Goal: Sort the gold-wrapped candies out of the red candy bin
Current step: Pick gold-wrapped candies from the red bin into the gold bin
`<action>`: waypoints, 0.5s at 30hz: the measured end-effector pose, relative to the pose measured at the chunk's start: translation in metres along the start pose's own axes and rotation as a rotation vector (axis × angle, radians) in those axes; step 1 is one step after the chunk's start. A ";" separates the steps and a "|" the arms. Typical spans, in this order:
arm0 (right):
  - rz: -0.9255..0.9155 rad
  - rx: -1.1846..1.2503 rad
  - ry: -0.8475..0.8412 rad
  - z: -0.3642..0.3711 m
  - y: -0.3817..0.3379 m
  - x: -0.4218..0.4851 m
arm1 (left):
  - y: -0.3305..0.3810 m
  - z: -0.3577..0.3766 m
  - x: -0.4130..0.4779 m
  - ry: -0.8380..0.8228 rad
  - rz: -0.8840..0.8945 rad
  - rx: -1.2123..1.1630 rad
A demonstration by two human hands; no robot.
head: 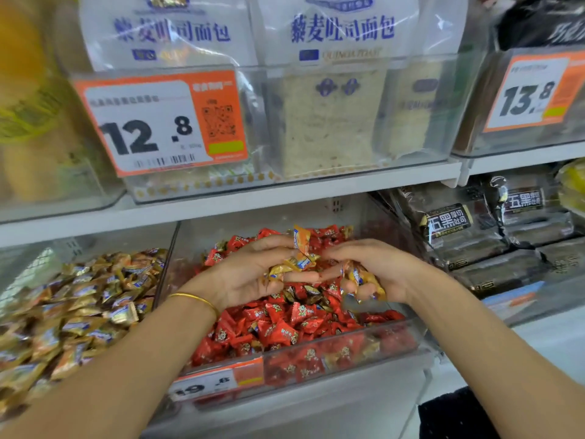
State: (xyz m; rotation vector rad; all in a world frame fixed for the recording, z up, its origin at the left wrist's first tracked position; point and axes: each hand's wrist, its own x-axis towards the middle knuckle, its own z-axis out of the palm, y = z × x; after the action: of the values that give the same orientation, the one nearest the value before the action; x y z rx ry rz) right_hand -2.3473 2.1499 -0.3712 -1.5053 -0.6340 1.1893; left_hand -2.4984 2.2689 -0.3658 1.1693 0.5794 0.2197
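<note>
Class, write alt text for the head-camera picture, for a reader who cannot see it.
A person's left hand and right hand each hold a few gold-wrapped candies over a clear bin of red-wrapped candies on a shop shelf. A heap of gold candies lies to its left; bagged bread stands on the shelf above.

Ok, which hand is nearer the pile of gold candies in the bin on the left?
Left. The left hand is over the red bin's left half, next to the pile; the right hand is further right, over its right half. Both hold gold candies.
</note>
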 end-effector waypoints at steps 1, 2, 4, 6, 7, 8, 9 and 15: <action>-0.005 0.001 -0.029 0.006 0.000 0.000 | -0.001 -0.003 -0.003 0.005 0.009 -0.012; -0.024 -0.009 -0.038 0.011 0.000 0.001 | -0.002 -0.005 -0.006 0.012 0.015 -0.030; -0.079 -0.075 -0.002 0.016 0.000 0.004 | -0.002 -0.009 -0.011 0.037 0.036 -0.064; -0.105 -0.105 0.058 0.018 0.001 0.006 | 0.001 -0.014 -0.019 0.075 0.066 -0.073; -0.102 -0.077 0.065 0.019 0.000 0.005 | 0.003 -0.017 -0.024 0.095 0.079 -0.048; -0.093 -0.032 0.049 0.021 -0.001 0.004 | 0.006 -0.020 -0.029 0.118 0.092 0.002; -0.085 0.017 0.017 0.026 -0.003 0.003 | 0.009 -0.024 -0.036 0.139 0.102 0.070; -0.094 0.058 -0.222 0.096 -0.018 -0.007 | 0.026 -0.060 -0.095 0.222 0.200 0.337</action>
State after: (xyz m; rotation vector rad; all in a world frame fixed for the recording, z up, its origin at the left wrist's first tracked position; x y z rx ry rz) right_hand -2.4336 2.1879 -0.3461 -1.2917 -0.8027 1.3013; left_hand -2.6067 2.2843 -0.3282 1.5440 0.7134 0.4390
